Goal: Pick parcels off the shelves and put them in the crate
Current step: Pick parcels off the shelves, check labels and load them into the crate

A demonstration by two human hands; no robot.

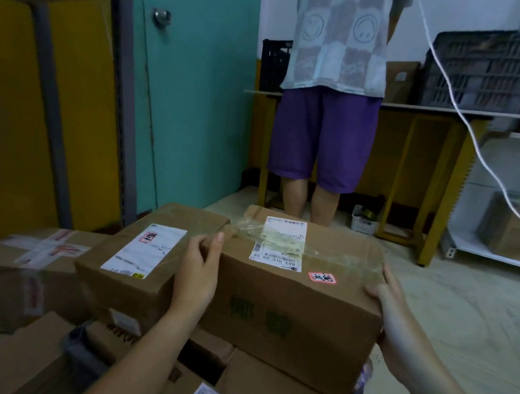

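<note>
A large brown cardboard parcel (292,299) with a white shipping label and a red sticker sits on top of a pile of other parcels. My left hand (196,273) grips its left end, thumb on the top edge and fingers down the side. My right hand (388,303) holds its right end, fingers curled round the corner. A second labelled parcel (136,264) lies right beside it on the left. More boxes (267,387) lie under and in front of it. The crate holding them is mostly hidden.
A person in purple shorts (323,136) stands close behind the pile, at a yellow table (415,168). Dark crates (477,72) stand on that table. White shelving (506,222) with a box is on the right, a grey shelf post (52,117) on the left. A white cord (471,129) hangs across.
</note>
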